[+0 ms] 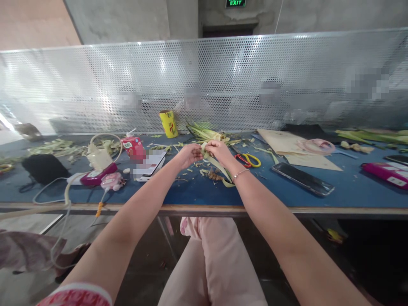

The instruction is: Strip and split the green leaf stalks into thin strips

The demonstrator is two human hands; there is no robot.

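Note:
A pale green leaf strip (219, 165), folded or curled at its upper end, is held up over the blue table. Pinched in my right hand (219, 152), the strip trails down toward the table below my wrist. My left hand (190, 155) has its fingers curled in at the strip's upper end, and the fingertips are partly hidden. Beneath the strip lies a small brown dried bundle (214, 174). Scissors (249, 160) with red and yellow handles rest just right of my right wrist. Behind my hands is a heap of green leaves (208, 134).
A perforated metal screen (191, 68) borders the table's back. A yellow can (168, 123), red carton (134, 147) and white device (151, 165) stand left, beside cables. On the right lie a phone (302, 179), cardboard (315, 161) and a magenta box (387, 173).

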